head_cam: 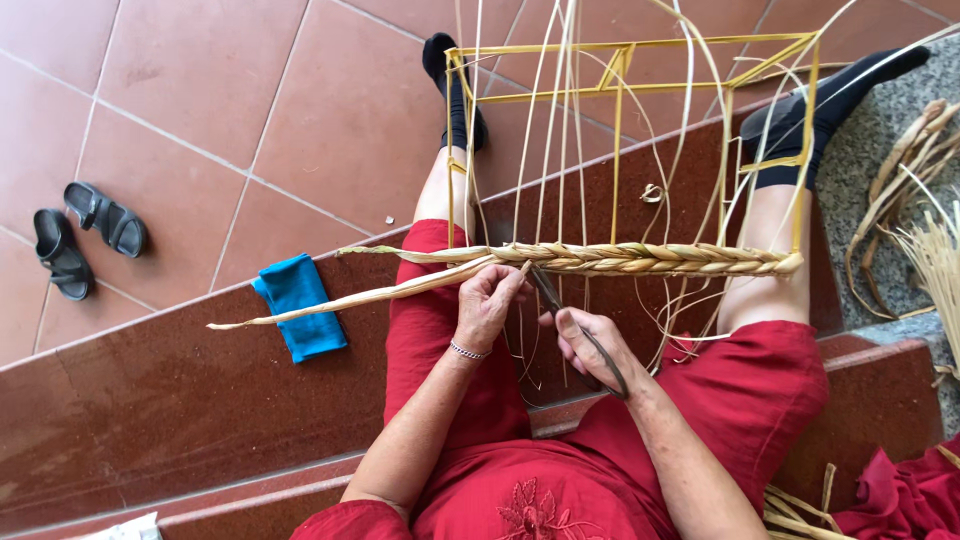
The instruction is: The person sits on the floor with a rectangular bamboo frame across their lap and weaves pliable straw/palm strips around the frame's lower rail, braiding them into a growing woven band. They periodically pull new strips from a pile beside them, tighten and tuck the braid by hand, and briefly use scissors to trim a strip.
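Straw-coloured braid (650, 259) lay across the yellow frame (620, 60) between our knees, its long axis left to right, the loose strand (350, 298) pointing left over the step (150, 400). Our left hand (487, 305) pinched the strand's root; our right hand (590, 345) closed on scissors (560, 305). We judged the blades could nick the braid, being so close.

I sit on a step (150, 420) with a frame (625, 150) between my legs. A braid (640, 258) runs across the frame, just in front of my hands. A folded cloth (300, 305) lies on the step to my left. Two sandals (85, 238) sit on the floor (200, 90), farther left.
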`<action>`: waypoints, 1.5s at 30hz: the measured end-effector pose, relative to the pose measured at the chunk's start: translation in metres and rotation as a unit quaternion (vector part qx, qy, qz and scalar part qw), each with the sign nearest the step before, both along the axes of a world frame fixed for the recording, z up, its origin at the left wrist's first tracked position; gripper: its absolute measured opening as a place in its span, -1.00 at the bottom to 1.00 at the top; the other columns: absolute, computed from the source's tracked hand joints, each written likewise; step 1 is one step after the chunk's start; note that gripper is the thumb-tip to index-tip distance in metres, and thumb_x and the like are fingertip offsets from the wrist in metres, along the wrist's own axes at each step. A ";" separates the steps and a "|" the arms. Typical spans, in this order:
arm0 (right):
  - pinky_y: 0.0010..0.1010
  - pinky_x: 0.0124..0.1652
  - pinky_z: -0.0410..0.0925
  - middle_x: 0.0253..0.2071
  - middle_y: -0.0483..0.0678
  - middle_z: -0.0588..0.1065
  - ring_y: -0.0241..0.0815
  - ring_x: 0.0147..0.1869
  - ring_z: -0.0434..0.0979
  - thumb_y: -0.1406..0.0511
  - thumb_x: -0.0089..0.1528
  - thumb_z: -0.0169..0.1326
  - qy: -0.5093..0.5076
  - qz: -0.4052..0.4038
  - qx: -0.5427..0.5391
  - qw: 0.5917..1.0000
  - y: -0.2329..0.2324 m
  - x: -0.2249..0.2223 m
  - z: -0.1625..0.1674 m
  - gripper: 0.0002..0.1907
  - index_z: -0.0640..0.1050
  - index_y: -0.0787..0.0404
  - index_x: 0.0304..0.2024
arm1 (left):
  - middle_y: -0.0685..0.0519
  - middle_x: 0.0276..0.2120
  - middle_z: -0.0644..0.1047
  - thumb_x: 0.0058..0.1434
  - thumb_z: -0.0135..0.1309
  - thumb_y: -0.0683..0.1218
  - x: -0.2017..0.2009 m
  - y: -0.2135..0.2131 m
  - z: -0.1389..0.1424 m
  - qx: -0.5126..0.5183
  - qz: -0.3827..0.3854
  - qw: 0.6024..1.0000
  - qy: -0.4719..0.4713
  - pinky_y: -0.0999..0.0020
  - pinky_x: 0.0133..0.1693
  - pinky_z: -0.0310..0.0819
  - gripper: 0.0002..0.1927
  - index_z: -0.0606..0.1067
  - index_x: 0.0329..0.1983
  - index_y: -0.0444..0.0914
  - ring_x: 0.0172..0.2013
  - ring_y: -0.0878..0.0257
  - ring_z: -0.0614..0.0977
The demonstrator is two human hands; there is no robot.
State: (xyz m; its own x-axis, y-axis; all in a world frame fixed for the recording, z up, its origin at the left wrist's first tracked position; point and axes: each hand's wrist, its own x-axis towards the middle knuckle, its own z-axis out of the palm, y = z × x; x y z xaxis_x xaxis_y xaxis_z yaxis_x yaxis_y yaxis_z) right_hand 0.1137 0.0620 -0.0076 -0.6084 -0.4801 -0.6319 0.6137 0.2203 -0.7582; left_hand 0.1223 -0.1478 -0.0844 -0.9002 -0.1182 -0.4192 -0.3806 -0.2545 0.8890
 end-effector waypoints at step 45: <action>-0.16 0.05 0.42 -0.19 0.05 0.57 -0.01 -0.09 0.58 0.37 0.26 0.36 0.299 -0.260 0.651 0.648 0.293 0.155 -0.018 -0.37 0.38 0.41 0.30 | 0.00 -0.24 0.53 0.21 0.27 -0.20 0.007 -0.117 0.104 -0.520 -0.007 0.843 0.140 0.17 -0.14 0.47 -0.92 0.59 -0.25 -0.21 -0.16 0.08 0.55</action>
State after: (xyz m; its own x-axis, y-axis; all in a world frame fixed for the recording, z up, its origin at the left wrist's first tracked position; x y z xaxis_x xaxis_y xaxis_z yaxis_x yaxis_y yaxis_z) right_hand 0.2690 0.3552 -0.0259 -0.7966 0.5908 0.1281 0.5440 0.7930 -0.2743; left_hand 0.1295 -0.2651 0.0192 -0.9508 -0.2794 0.1337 -0.1154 0.7201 0.6842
